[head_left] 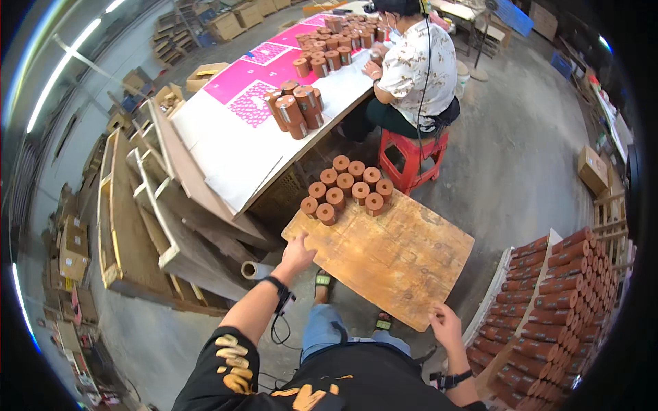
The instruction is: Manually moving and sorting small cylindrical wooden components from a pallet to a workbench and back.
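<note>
A worn wooden board lies level in front of me, and several short brown cylinders with holes in their tops stand upright in rows at its far left end. My left hand is closed on the board's left edge, close to the nearest cylinders. At the near right corner, my right hand grips the edge with fingers curled and thumb side up. The undersides of the board and of my fingers are hidden, so what supports the board from below cannot be made out.
A white-topped table with pink sheets carries several brown cylinders. A co-worker sits there on a red stool. Wooden pallets lean at left. Stacked brown rolls stand at lower right.
</note>
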`<control>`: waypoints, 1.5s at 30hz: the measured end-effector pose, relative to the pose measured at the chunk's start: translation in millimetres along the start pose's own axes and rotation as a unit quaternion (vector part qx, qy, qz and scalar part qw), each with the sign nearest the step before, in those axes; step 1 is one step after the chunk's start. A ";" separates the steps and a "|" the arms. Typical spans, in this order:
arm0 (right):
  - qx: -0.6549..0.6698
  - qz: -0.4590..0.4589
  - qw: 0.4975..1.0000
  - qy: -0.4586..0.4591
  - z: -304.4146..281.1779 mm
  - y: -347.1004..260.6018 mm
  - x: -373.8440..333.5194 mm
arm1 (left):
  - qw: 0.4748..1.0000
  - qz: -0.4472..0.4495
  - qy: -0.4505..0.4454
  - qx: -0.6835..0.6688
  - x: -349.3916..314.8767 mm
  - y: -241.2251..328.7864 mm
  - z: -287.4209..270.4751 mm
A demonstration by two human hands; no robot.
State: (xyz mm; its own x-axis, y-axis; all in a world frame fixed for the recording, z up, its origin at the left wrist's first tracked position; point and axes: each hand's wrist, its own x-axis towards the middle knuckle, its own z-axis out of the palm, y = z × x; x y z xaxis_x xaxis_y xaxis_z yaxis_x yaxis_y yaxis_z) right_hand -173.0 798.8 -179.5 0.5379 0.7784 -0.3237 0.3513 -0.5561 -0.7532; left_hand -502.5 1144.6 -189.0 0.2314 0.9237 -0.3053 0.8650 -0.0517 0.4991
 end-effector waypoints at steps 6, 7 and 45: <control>-0.064 0.112 0.988 0.083 63.1 -2.3 -57.2 | 0.990 0.133 -0.006 0.038 168.9 -21.9 28.3; -0.049 0.181 0.980 0.071 78.1 -7.7 -73.9 | 0.985 0.166 -0.026 0.040 189.5 -19.8 36.6; -0.197 0.178 0.960 0.087 298.1 -184.0 435.7 | 0.944 0.200 -0.210 0.159 257.8 -33.0 77.9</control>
State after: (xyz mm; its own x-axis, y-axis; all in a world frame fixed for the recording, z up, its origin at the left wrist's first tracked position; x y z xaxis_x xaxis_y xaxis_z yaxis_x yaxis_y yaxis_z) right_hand -231.7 1327.2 -352.6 0.7859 0.4767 -0.3939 0.3652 -0.8718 -0.3264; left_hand -436.7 1354.8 -347.4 0.6664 0.5778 -0.4712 0.7451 -0.5384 0.3936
